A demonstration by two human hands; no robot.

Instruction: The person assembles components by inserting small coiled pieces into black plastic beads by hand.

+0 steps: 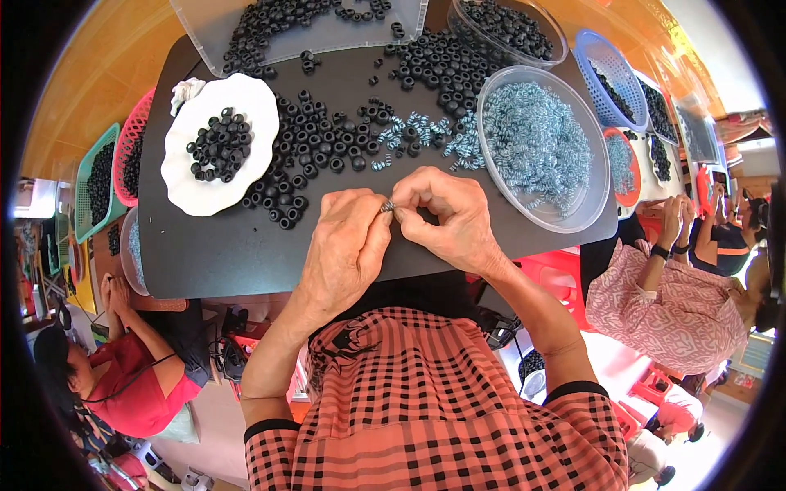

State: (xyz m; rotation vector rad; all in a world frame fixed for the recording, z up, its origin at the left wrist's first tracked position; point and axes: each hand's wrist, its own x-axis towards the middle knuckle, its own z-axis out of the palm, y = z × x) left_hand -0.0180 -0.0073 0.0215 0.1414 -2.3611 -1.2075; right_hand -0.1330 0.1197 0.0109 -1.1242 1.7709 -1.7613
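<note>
Close to the table's front edge, my two hands meet fingertip to fingertip. My left hand (337,241) is closed in a pinch on a small metal coil spring (387,207). From the other side my right hand (450,214) pinches at the same spring, thumb and forefinger forming a loop. Whether a black piece is hidden in the left fingers I cannot tell. Beyond the hands lie loose bluish springs (416,129) and many small round black pieces with holes (327,146). A clear round tub (600,184) heaped with springs stands to the right.
A white scalloped plate (182,168) holds black pieces (219,147) at the left. A clear bin (344,42) and a clear bowl (561,51) with more stand at the back. People work at both sides, near a pink basket (129,176) and a blue basket (585,53).
</note>
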